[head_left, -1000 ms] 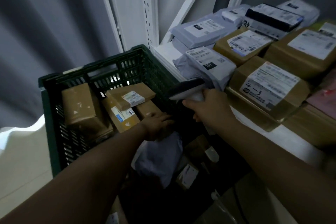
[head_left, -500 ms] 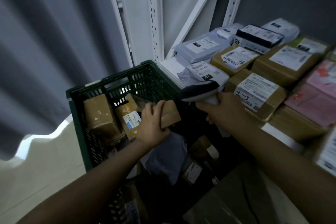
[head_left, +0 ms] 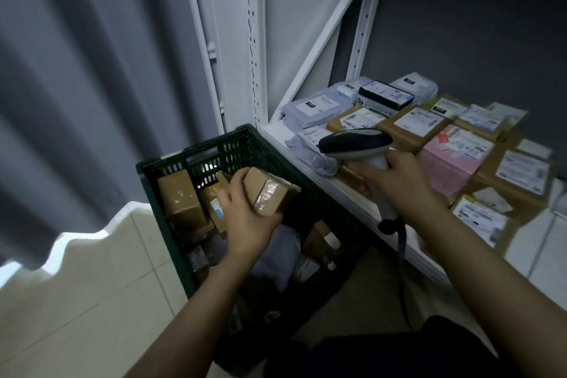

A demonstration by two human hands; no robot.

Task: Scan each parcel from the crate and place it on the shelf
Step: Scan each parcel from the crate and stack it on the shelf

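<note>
Box [head_left: 267, 193] now raised over crate [head_left: 196, 149], gripped by left hand [head_left: 245, 218] — right hand [head_left: 399, 181] grips scanner [head_left: 352, 141] before shelved parcels [head_left: 414, 123].

Grey pleated curtain [head_left: 76, 86], pale tiled floor [head_left: 76, 301], dark grey wall [head_left: 460, 24].

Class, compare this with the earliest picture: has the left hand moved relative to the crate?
Yes. The left hand has risen inside the crate, lifting a box clear of the other parcels.
</note>
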